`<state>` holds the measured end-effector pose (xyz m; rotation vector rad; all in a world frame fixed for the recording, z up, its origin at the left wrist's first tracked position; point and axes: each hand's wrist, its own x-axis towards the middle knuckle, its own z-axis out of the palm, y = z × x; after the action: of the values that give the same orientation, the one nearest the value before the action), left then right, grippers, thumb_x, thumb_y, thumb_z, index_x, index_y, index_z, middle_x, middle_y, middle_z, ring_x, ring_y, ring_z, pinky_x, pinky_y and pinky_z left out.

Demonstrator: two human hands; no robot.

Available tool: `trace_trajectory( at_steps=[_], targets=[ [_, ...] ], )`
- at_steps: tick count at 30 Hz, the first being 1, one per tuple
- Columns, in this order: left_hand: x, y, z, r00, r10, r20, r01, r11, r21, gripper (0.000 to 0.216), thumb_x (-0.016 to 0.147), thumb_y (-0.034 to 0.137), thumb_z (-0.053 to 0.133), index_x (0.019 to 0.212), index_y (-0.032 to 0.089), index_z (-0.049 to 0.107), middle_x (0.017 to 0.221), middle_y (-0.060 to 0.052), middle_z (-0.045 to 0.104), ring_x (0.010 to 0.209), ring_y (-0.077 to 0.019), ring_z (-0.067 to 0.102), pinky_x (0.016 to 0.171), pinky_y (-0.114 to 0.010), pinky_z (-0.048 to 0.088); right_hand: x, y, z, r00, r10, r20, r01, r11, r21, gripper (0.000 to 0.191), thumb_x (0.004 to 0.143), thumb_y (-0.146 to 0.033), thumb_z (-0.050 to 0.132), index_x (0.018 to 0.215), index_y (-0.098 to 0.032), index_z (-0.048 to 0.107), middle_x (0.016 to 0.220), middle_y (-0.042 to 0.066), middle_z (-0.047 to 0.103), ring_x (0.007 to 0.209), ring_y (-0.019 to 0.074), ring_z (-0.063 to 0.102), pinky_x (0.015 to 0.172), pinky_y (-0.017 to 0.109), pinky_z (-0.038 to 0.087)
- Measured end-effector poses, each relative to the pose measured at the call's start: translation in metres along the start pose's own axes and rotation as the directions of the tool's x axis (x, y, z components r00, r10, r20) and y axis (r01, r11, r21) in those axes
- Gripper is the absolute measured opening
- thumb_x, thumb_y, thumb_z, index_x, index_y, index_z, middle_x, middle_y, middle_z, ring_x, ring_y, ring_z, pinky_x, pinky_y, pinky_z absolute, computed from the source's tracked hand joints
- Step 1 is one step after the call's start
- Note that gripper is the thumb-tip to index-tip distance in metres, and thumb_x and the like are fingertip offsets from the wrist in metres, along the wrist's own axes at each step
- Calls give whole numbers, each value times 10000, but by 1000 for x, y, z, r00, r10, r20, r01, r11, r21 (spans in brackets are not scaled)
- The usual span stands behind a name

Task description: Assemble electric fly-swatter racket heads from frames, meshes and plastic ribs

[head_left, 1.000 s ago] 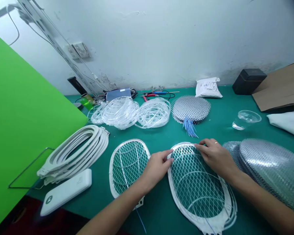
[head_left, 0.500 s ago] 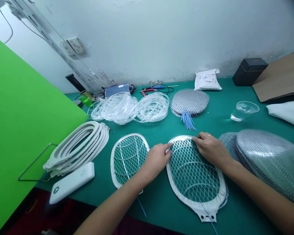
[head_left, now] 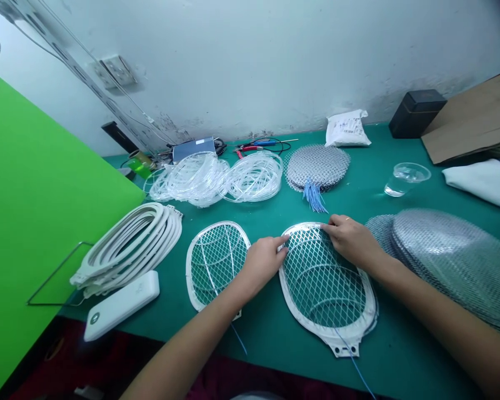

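Note:
A white oval racket frame with metal mesh point(head_left: 325, 289) lies flat on the green table point(head_left: 375, 355), a thin blue wire trailing from its handle end. My left hand point(head_left: 263, 261) pinches the frame's upper left rim. My right hand point(head_left: 350, 240), with a ring on one finger, presses its fingertips on the upper right rim and mesh. A second meshed frame point(head_left: 215, 261) lies just left of my left hand.
A stack of white frame rings point(head_left: 129, 250) and a white power bank point(head_left: 120, 304) lie at left by a green board point(head_left: 33, 222). Clear plastic coils point(head_left: 220, 178), a mesh pile with blue wires point(head_left: 316, 166), a clear cup point(head_left: 405, 179) and stacked silver mesh point(head_left: 450, 261) surround the work.
The view has shifted, so everything sits a little higher and left in the picture. Both hands stay on the top rim of the frame, barely moved.

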<state>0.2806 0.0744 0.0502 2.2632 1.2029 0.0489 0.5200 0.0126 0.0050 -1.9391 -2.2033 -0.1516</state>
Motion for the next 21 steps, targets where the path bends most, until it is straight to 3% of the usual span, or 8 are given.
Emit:
trace_trajectory(
  at_steps=[16,21],
  targets=[
    [5,4,-1,1000,3,-17,-1,991,135,400,954,317,543,1349,285,601,1057,-59,687,935,-231,634,719,-262,445,-1,4,-5,1000,1,10,-1,999,-37,378,938,-99,360,1022,-147,725,901,123,615,810,229,539,594,310,353],
    [5,5,-1,999,14,-35,-8,986,166,406,969,331,525,1372,314,573,1006,-48,645,903,-215,622,669,-249,424,-3,5,-10,999,25,-23,-26,998,-52,447,928,-91,300,1092,-145,712,1103,173,625,872,245,558,595,316,402]
  ],
)
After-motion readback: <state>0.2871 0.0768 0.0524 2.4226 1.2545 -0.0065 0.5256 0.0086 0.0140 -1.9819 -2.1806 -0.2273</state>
